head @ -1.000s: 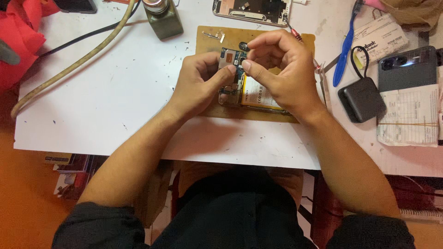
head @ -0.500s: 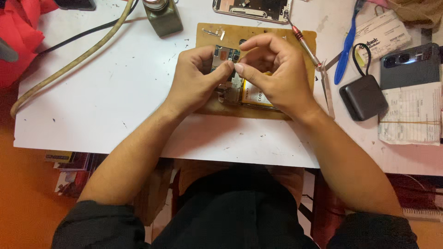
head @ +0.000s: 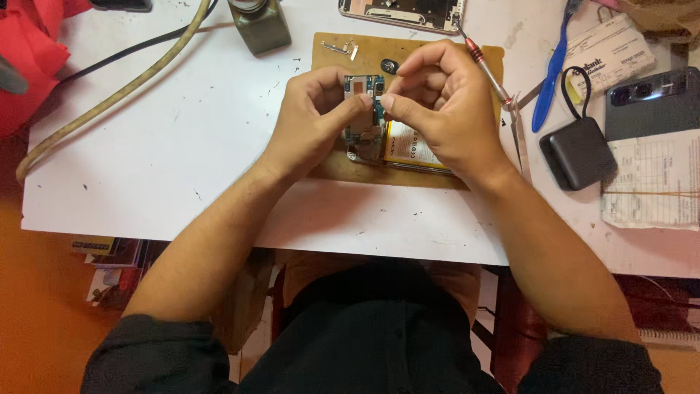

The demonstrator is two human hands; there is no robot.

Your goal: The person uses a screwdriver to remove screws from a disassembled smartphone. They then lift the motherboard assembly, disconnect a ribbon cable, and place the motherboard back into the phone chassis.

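An opened smartphone (head: pixel 368 120) with its back cover off lay on a brown wooden work board (head: pixel 335 164) near the far middle of the white table (head: pixel 182 146), its circuit board exposed at the top and its yellow-labelled battery (head: pixel 408 149) showing below the fingers. The left hand (head: pixel 313 120) was curled over the phone's left edge, thumb and forefinger pinched against the circuit board. The right hand (head: pixel 437 109) was closed over the phone's right side, its thumb tip meeting the left thumb on the board; a red-handled screwdriver (head: pixel 485 69) stuck out past its knuckles, and whether the fingers actually gripped it could not be told. On the board just beyond the hands sat a small metal bracket (head: pixel 341 49) and a small dark round part (head: pixel 390 66). A pair of tweezers (head: pixel 516 128) lay just right of the board. Further right were a blue plastic pry tool (head: pixel 550 73), a dark grey square charger (head: pixel 578 152) with a black cord looped above it, a dark phone (head: pixel 649 102) lying camera-up, and printed papers (head: pixel 649 182). At the far edge lay another phone's open frame (head: pixel 401 12) and a dark green bottle (head: pixel 261 25). A thick beige hose (head: pixel 109 95) and a black cable (head: pixel 138 51) crossed the table's left part, beside red cloth (head: pixel 33 58).
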